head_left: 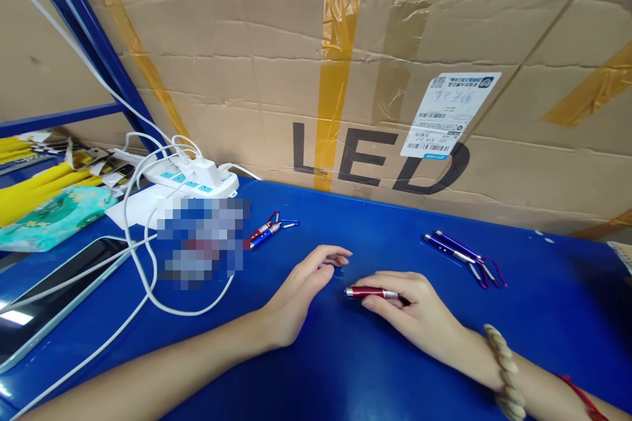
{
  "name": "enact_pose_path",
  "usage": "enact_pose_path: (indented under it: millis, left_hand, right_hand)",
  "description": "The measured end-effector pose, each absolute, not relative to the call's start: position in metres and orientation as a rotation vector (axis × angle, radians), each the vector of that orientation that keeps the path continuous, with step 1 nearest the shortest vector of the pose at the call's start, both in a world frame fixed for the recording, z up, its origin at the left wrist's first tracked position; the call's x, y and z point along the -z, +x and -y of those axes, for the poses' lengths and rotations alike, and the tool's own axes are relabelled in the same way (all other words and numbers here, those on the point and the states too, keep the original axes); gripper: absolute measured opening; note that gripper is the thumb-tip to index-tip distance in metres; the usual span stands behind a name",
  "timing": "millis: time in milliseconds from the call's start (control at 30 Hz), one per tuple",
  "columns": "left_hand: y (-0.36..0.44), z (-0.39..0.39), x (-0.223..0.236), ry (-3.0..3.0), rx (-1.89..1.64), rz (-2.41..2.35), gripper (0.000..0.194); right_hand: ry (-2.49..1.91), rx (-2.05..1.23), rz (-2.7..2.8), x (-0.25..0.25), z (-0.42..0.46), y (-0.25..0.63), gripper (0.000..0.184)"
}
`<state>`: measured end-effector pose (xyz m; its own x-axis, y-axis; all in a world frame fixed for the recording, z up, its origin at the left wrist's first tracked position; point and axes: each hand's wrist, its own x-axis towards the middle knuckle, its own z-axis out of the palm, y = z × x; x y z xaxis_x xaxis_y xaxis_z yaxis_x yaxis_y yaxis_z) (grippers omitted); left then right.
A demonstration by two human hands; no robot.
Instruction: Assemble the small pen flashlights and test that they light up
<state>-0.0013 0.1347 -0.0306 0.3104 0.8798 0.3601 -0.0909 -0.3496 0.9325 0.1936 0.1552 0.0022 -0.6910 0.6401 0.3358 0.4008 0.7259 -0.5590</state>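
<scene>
The head-worn view looks forward and down from close above the blue surface (345,368), facing the cardboard carton (276,99) along its far edge.

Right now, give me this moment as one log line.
right hand: holds red penlight | left hand: open, holding nothing | beyond right hand: two carabiner penlights | beyond left hand: red and blue carabiner penlights

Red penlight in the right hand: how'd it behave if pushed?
The red penlight in the right hand looks rigid, given its straight body. Its rounded shape would probably roll if nudged sideways. Its shiny finish may make it slippery.
</scene>
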Motion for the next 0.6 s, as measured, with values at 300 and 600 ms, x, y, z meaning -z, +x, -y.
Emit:
enact_pose_path:
  millis: [300,600]
  left_hand:
    - [-0.001,-0.137,0.034,1.579,-1.246,-0.709,0.032]
    - [0.0,-0.145,0.043,1.522,-1.306,-0.665,0.033]
  right_hand:
    - [-0.801,-0.578,2.408,0.002,-0.156,0.193,0.019]
    - [-0.806,-0.496,2.382,-0.001,-0.155,0.193,0.023]
